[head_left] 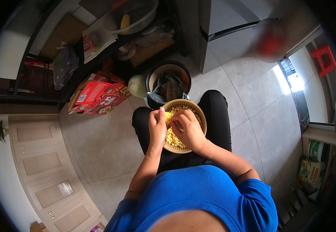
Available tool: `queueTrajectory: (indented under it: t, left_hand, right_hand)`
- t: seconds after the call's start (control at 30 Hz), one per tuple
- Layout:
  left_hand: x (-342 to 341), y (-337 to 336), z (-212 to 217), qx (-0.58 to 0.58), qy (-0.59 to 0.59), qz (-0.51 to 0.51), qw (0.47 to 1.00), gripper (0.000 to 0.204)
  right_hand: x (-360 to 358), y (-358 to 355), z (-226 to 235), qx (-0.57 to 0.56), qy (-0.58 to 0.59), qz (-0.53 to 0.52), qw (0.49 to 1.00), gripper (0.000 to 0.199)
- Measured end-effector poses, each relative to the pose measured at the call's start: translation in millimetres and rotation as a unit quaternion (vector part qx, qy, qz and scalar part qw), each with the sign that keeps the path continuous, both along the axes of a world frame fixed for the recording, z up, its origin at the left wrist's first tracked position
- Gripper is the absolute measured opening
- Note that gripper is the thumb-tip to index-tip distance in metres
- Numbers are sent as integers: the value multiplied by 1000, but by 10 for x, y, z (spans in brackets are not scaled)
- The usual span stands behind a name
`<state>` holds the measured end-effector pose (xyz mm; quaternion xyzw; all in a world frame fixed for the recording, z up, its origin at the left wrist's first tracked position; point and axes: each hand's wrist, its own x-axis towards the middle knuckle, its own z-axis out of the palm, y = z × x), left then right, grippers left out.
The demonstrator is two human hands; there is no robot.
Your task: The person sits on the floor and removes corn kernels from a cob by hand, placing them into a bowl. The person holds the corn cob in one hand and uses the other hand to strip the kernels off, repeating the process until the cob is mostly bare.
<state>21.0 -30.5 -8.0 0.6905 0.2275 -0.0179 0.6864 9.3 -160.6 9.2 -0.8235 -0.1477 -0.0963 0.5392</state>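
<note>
A round tan plastic basket with slotted sides rests on my lap, and loose yellow corn kernels lie inside it. Over its left part my left hand is closed around a corn cob, thumb pointing away from me. My right hand comes in from the right with its fingers curled, and the fingertips press on the cob's right side. Both hands partly hide the cob and the kernels below. What lies under the right fingertips cannot be made out.
Just beyond the basket stands a dark-lined bin. A pale green melon and a red cardboard box are left of it. On the shelf, a clear bowl holds another corn cob. A grey fridge stands far right.
</note>
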Motion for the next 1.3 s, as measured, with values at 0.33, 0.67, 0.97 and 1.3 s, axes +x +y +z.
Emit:
queueTrajectory:
  t: [0.33, 0.67, 0.97, 1.3]
  left_hand:
    - [-57, 139, 79, -199, -45, -56, 977, 21]
    - [-125, 95, -107, -380, -28, -33, 924, 31]
    - [-137, -116, -210, -274, -73, -28, 959, 46]
    - [-89, -147, -25, -281, -100, -108, 948, 51]
  right_hand:
    - [49, -260, -136, 87, 206, 83, 971, 9]
    - [42, 49, -239, 267, 449, 76, 849, 35]
    - [-32, 165, -393, 210, 232, -13, 949, 26]
    - [27, 123, -426, 246, 221, -5, 944, 28]
